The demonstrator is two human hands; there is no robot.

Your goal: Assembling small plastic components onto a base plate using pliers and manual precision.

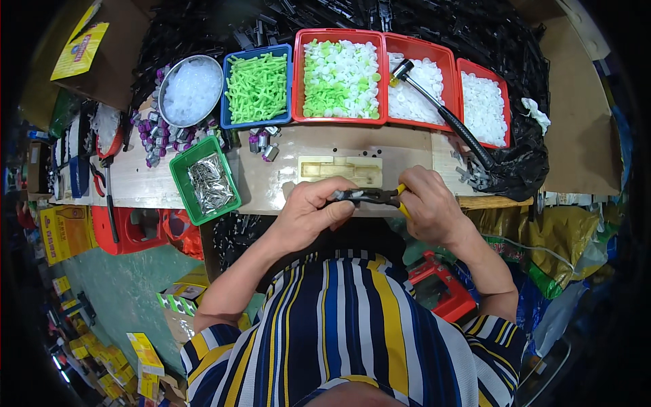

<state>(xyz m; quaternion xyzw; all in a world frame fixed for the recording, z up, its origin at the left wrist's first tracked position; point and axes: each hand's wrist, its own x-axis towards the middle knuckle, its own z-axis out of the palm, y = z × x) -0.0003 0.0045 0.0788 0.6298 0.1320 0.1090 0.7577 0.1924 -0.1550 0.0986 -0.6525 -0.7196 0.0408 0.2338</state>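
My left hand (313,211) is closed on a dark, narrow plastic part (352,195) at the table's front edge, thumb and fingers pinching its left end. In my right hand (431,203) is a pair of pliers (403,209) with yellow handles. Their dark jaws point left and meet the part's right end; whether they grip it cannot be made out. Just beyond my hands lies a cream-coloured block fixture (329,168) with recessed slots. Small dark bits (377,152) lie behind it.
A green bin (178,178) of metal pins stands left, near purple-and-silver pieces (157,139). Behind are a metal bowl (218,102), a blue bin (290,85) of green pieces and red bins (346,121) of white and green parts. A hammer (451,122) lies across one bin.
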